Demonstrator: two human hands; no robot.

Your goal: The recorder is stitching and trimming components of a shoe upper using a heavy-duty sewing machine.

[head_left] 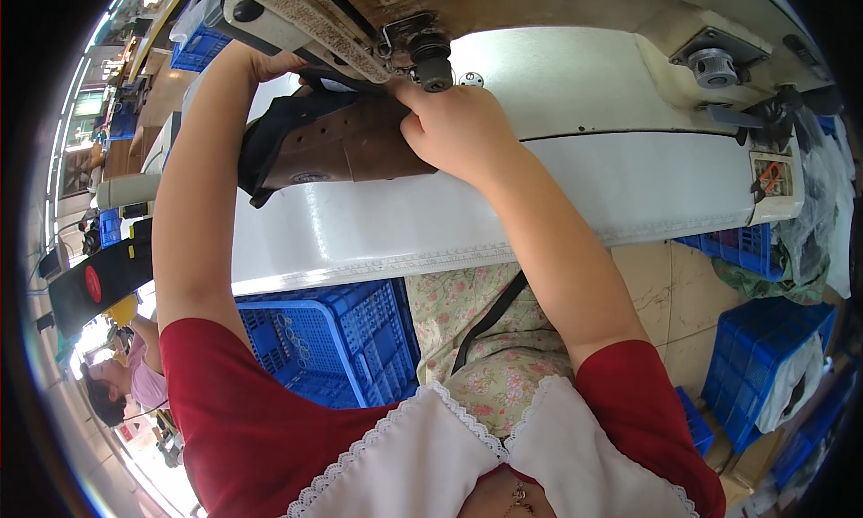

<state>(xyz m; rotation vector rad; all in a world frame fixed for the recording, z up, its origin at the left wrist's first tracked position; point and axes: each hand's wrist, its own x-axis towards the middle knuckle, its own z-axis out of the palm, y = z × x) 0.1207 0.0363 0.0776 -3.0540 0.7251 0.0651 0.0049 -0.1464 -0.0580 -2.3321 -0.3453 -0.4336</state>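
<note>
A brown leather-like piece [351, 145] with a row of small holes and black fabric [268, 136] along its left side lies on the white bed of a sewing machine [436, 64]. My right hand [458, 127] is closed at the right end of the brown piece, fingers curled against it. Its fingertips reach under the machine head, close to the needle area, and are partly hidden there. My left hand [270, 64] reaches to the far side of the black fabric. Behind the machine head, most of its fingers are out of sight.
A ruler strip [449, 255] runs along the front edge of the white table [611, 181]. Below stands a blue plastic crate [346, 338]; another blue crate [764, 361] is at right. A small compartment with orange-handled snips [769, 178] sits at the table's right end. Another person [144, 374] is at far left.
</note>
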